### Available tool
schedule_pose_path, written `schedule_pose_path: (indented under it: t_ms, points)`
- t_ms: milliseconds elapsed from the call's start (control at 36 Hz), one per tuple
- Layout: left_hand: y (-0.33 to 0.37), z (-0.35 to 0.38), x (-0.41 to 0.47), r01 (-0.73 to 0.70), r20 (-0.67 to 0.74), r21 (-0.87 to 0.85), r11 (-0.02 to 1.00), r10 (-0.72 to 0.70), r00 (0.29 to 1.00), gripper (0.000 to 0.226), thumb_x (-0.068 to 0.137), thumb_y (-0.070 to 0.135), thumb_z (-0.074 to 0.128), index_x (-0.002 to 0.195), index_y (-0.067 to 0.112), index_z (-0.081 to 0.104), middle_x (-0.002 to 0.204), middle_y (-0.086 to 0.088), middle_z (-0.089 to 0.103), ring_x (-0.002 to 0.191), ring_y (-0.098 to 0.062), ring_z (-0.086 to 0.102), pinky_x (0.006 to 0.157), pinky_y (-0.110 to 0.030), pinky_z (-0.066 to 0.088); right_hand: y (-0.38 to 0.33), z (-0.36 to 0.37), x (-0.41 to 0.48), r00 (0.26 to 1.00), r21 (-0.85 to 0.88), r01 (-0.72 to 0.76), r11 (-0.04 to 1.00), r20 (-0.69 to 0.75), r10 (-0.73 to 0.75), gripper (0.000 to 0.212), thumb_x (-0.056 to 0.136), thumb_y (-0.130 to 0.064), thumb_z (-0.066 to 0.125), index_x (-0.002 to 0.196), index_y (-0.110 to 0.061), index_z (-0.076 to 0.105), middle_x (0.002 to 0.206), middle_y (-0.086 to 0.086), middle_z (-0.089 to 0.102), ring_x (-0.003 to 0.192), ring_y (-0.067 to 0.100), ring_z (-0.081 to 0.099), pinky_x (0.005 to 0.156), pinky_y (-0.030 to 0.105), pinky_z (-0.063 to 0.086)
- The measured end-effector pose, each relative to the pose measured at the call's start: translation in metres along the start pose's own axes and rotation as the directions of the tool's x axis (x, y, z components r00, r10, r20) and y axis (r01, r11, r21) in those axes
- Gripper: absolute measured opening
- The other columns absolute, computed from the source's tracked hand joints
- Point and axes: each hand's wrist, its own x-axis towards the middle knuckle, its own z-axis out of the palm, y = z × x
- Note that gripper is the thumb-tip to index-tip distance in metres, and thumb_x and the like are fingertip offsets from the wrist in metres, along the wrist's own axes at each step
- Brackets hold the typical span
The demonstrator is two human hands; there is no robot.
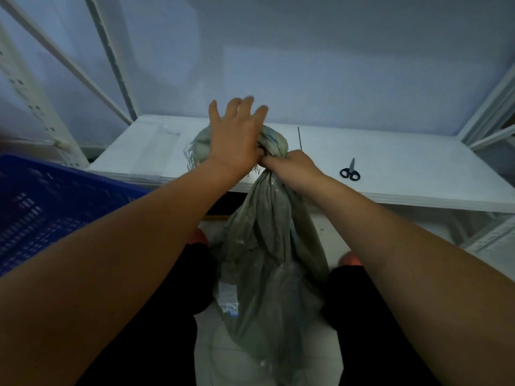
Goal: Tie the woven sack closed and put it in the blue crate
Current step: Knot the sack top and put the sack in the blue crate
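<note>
The sack is grey-green, thin and a bit shiny. It hangs long, with its top bunched up and twisted into a thick roll. Loose threads stick out from the open end. A small white label with blue marks sits low on its side. The blue crate is off to the left, apart from the sack. Its plastic walls have many little slots.

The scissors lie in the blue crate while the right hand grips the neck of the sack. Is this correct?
No. In the head view the scissors lie on the white shelf, not in the blue crate. The right hand does grip the neck of the sack.
</note>
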Motion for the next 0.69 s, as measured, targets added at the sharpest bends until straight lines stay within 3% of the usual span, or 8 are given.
schedule_pose_path:
  t_ms: [83, 139, 306, 361, 444, 500, 611, 694]
  points:
    - [0.007, 0.005, 0.002, 0.227, 0.065, -0.195, 0.954, -0.218, 0.974, 0.102, 0.080, 0.030, 0.077, 0.159, 0.027, 0.012, 0.167, -0.012, 0.006, 0.153, -0.033, 0.010, 0.118, -0.064, 0.010, 0.005, 0.002, 0.000, 0.999, 0.071, 0.004, 0.998, -0.052, 0.000, 0.029, 0.085, -0.047, 0.067, 0.089, -0.019, 0.067, 0.084, 0.004, 0.069, 0.079, 0.020, 0.067, 0.065, 0.028, 0.049]
    - [0.011, 0.006, 0.002, 0.369, 0.149, -0.341, 0.864, -0.338, 0.929, 0.112, 0.079, 0.035, 0.079, 0.160, 0.024, 0.002, 0.167, -0.013, -0.003, 0.153, -0.034, 0.003, 0.119, -0.062, 0.011, 0.005, 0.003, 0.000, 0.994, 0.150, -0.003, 0.989, -0.106, 0.019, 0.028, 0.084, -0.049, 0.068, 0.089, -0.022, 0.067, 0.089, 0.004, 0.071, 0.085, 0.021, 0.069, 0.073, 0.030, 0.053]
    - [0.028, 0.008, -0.006, 0.718, 0.540, -0.597, 0.358, -0.483, 0.690, 0.119, 0.079, 0.055, 0.074, 0.158, 0.012, -0.004, 0.166, -0.011, -0.005, 0.152, -0.032, 0.009, 0.121, -0.046, 0.020, 0.002, 0.004, 0.002, 0.974, 0.507, -0.030, 0.861, -0.179, 0.140, 0.040, 0.064, -0.052, 0.075, 0.091, -0.023, 0.071, 0.096, 0.004, 0.077, 0.091, 0.024, 0.074, 0.092, 0.045, 0.059]
    - [0.032, 0.005, -0.008, 0.760, 0.661, -0.625, 0.177, -0.398, 0.637, 0.099, 0.086, 0.050, 0.068, 0.157, 0.007, 0.014, 0.162, -0.014, 0.023, 0.141, -0.027, 0.038, 0.109, -0.037, 0.040, -0.001, 0.003, 0.002, 0.974, 0.622, -0.026, 0.783, -0.161, 0.160, 0.051, 0.064, -0.049, 0.080, 0.102, -0.017, 0.073, 0.098, 0.007, 0.078, 0.090, 0.025, 0.076, 0.090, 0.045, 0.060]
    - [0.039, -0.002, -0.014, 0.724, 0.732, -0.677, -0.131, -0.009, 0.682, 0.044, 0.100, 0.036, 0.048, 0.128, 0.005, 0.061, 0.117, -0.012, 0.072, 0.092, -0.021, 0.071, 0.072, -0.028, 0.058, -0.005, 0.004, 0.002, 0.966, 0.695, -0.037, 0.718, -0.159, 0.204, 0.057, 0.063, -0.040, 0.082, 0.109, -0.008, 0.072, 0.094, 0.012, 0.078, 0.084, 0.029, 0.077, 0.084, 0.049, 0.062]
    - [0.041, -0.002, -0.018, 0.723, 0.722, -0.640, -0.260, 0.117, 0.682, 0.041, 0.103, 0.031, 0.039, 0.122, 0.007, 0.065, 0.109, -0.015, 0.073, 0.093, -0.026, 0.071, 0.079, -0.032, 0.058, -0.006, 0.003, 0.003, 0.954, 0.652, -0.050, 0.756, -0.192, 0.228, 0.049, 0.063, -0.035, 0.079, 0.103, -0.008, 0.071, 0.092, 0.012, 0.078, 0.082, 0.029, 0.076, 0.084, 0.050, 0.062]
    - [0.033, 0.007, -0.021, 0.751, 0.724, -0.630, -0.199, 0.202, 0.660, 0.045, 0.093, 0.012, 0.034, 0.130, -0.002, 0.055, 0.114, -0.025, 0.064, 0.091, -0.032, 0.064, 0.073, -0.031, 0.057, -0.005, -0.008, 0.006, 0.943, 0.316, -0.045, 0.948, -0.300, 0.144, 0.042, 0.050, -0.039, 0.073, 0.084, -0.015, 0.071, 0.084, 0.007, 0.075, 0.082, 0.030, 0.073, 0.089, 0.049, 0.059]
    - [0.025, 0.004, -0.026, 0.764, 0.684, -0.642, -0.072, 0.396, 0.612, 0.039, 0.084, 0.004, 0.038, 0.116, 0.002, 0.059, 0.107, -0.021, 0.063, 0.093, -0.032, 0.063, 0.086, -0.037, 0.053, -0.006, -0.015, 0.004, 0.962, 0.379, -0.070, 0.923, -0.220, 0.163, 0.028, 0.065, -0.017, 0.074, 0.089, -0.004, 0.069, 0.089, 0.018, 0.075, 0.081, 0.034, 0.074, 0.079, 0.052, 0.063]
